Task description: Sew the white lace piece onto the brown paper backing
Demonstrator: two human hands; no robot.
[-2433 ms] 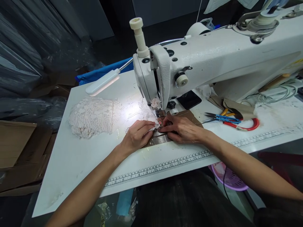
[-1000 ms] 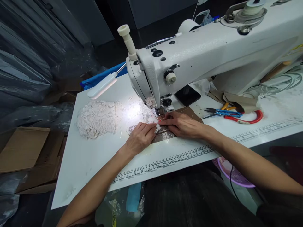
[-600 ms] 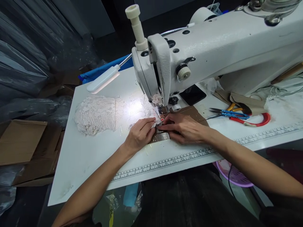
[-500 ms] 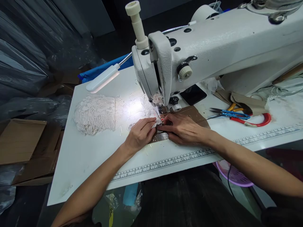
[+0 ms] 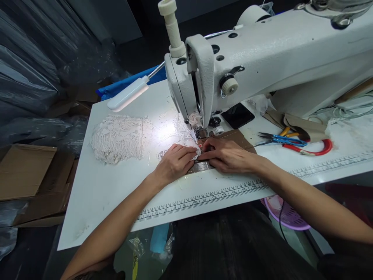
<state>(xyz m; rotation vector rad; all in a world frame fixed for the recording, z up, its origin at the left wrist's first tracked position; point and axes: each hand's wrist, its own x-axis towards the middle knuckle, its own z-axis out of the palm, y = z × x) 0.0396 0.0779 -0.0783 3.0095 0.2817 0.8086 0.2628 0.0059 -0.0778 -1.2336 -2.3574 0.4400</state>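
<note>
Directly below the needle head of the white sewing machine (image 5: 262, 58), a narrow strip of pale lace trim (image 5: 190, 149) lies flat on the white surface (image 5: 110, 182). Its long axis runs roughly from the person toward the machine and away to the far left, where the strip widens into the lit area under the lamp (image 5: 128, 93). The near end of the strip sits just in front of the presser foot (image 5: 201, 134), over a brown patch (image 5: 233, 138) of the bed.

The left hand (image 5: 175, 163) rests palm down on the surface, wrist low, forearm angled in from the lower left. Its fingers are curled and pinch the near end of the lace trim between thumb and fingertips. The right hand (image 5: 227, 155) lies flat, palm down, forearm coming in from the lower right. Its fingers are extended toward the left and press on the trim just beside the left fingertips; it is released, not clenched, and grips nothing. The two hands nearly touch at the fingertips.

A heap of lace (image 5: 116, 138) lies well apart to the left. Blue-handled snips (image 5: 276, 139) and a red tool (image 5: 309, 147) lie to the right. A printed ruler (image 5: 204, 198) runs along the near edge.
</note>
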